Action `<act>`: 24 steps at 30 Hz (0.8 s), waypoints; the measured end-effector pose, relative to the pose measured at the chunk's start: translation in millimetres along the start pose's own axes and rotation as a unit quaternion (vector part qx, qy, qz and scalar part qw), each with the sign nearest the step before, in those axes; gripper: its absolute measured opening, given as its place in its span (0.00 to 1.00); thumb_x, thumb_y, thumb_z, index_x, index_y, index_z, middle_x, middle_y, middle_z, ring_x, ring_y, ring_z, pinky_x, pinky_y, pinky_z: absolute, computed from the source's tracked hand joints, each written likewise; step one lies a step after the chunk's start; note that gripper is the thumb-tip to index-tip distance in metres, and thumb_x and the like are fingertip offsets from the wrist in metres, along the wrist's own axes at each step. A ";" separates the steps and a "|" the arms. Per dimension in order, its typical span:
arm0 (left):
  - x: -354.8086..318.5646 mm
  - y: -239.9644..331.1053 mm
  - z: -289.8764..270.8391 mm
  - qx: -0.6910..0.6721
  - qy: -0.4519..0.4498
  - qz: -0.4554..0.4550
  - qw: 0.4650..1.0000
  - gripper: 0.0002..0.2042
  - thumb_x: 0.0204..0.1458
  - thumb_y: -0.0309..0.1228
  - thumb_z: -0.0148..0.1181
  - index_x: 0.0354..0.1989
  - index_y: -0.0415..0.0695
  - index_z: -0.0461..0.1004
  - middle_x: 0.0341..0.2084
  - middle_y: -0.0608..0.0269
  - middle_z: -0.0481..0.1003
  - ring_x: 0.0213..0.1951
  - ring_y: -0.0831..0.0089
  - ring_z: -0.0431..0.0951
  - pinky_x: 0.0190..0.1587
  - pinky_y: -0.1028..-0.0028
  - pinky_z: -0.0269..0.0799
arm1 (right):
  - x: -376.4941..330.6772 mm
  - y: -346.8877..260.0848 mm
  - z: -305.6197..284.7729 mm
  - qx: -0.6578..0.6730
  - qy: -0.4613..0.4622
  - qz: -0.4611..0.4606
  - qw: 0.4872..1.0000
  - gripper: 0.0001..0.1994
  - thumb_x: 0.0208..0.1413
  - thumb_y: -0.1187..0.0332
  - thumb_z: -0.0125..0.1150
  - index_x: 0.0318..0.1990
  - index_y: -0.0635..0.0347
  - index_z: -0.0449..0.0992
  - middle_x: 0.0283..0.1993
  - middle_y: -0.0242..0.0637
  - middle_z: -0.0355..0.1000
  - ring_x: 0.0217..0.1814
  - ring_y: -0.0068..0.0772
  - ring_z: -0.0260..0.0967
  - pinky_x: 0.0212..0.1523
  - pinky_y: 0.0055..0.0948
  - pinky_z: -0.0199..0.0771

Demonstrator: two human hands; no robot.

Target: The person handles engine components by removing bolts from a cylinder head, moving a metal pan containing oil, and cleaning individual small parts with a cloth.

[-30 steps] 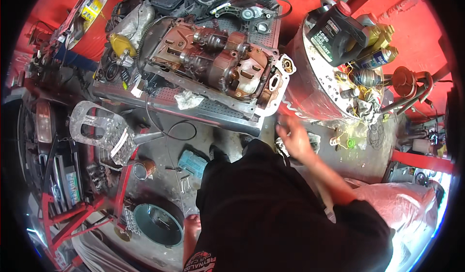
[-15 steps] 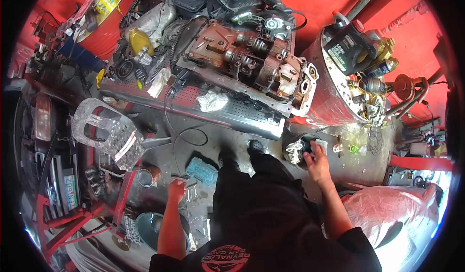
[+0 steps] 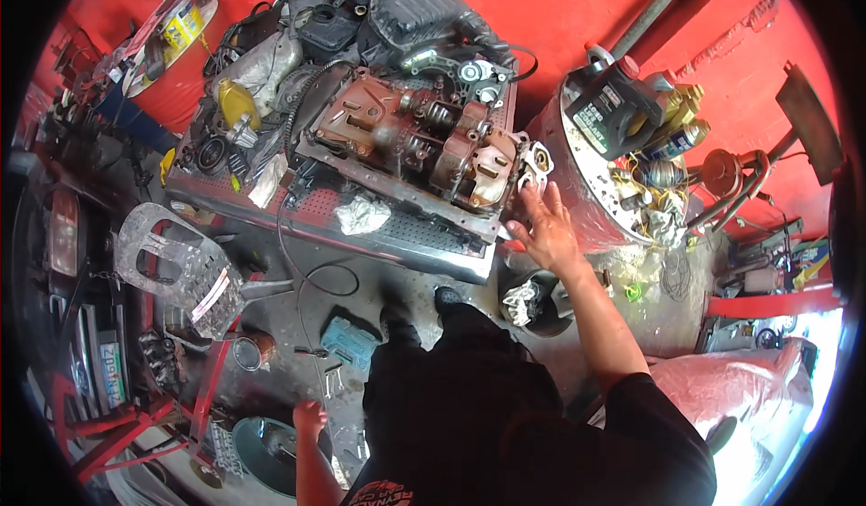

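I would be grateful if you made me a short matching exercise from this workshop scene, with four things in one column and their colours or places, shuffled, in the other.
Things:
1. Right hand
2. Engine part
3. Chair
4. Jug

Colours or places:
A. Black, on top of the drum
B. Grey, in the left part of the picture
C. By the right end of the engine part
D. Brownish, on the metal bench

Right pairs: 1-C, 2-D, 3-B, 4-A
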State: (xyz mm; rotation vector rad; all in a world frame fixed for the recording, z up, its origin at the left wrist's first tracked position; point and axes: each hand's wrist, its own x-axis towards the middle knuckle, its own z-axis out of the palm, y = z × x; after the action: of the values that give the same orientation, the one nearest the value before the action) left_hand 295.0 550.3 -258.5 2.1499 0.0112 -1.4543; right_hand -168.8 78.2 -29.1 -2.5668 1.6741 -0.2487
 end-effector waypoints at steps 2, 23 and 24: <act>-25.9 -15.3 7.1 0.006 0.047 0.001 0.999 0.06 0.56 0.27 0.56 0.40 0.41 0.73 0.20 0.59 0.73 0.17 0.73 0.72 0.14 0.72 0.64 | 2.8 4.9 -1.2 0.010 -0.041 0.009 0.999 0.34 0.62 0.49 0.54 0.67 0.66 0.60 0.71 0.53 0.57 0.74 0.63 0.45 0.71 0.52 0.50; -200.1 -131.0 216.1 0.157 0.209 0.046 0.964 0.18 0.53 0.45 0.58 0.42 0.43 0.79 0.41 0.43 0.79 0.45 0.45 0.78 0.49 0.55 0.73 | 34.6 67.5 18.2 -0.111 -0.203 -0.108 0.967 0.38 0.66 0.46 0.45 0.75 0.54 0.42 0.80 0.42 0.34 0.81 0.52 0.28 0.73 0.59 0.34; -199.2 -138.9 227.4 0.117 0.220 0.007 0.969 0.18 0.53 0.45 0.58 0.42 0.43 0.79 0.41 0.44 0.79 0.46 0.46 0.78 0.50 0.56 0.73 | 35.7 64.0 15.0 -0.115 -0.214 -0.102 0.965 0.38 0.66 0.45 0.44 0.75 0.53 0.42 0.80 0.40 0.34 0.82 0.50 0.27 0.73 0.60 0.34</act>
State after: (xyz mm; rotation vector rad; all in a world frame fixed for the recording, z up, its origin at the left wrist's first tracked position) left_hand -24.7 626.8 -207.6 2.6200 -0.0143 -0.9822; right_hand -209.9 19.2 -49.5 -2.6939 1.3506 0.4871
